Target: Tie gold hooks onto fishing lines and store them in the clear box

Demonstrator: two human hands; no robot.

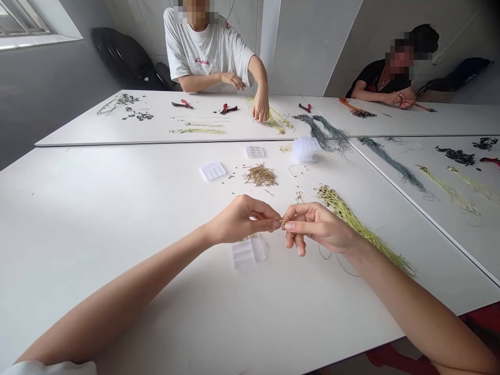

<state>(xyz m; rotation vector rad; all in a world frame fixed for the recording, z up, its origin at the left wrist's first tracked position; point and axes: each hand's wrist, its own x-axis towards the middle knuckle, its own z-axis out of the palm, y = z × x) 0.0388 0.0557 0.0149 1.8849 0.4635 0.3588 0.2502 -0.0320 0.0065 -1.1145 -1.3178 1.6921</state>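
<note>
My left hand (252,219) and my right hand (314,226) meet above the white table, each in a pinch. Between their fingertips is a small gold-coloured metal clip (282,222), mostly hidden by the fingers. Another gold bit hangs below my right fingers, too small to make out. Under my left hand lies an open clear plastic box (248,254) with compartments and some gold pieces at its far edge. A pile of gold metal clips (261,175) lies beyond the hands. Beside my right hand is a bundle of yellow-green cords (353,221) with dark hooks at one end.
Small clear boxes (213,171) and a stack of clear lids (305,150) stand farther back. Grey cord bundles (324,133) lie across the table joint. Opposite, a person in a white shirt (211,52) reaches toward cords; another person (390,78) handles orange cords. Pliers (228,109) lie nearby.
</note>
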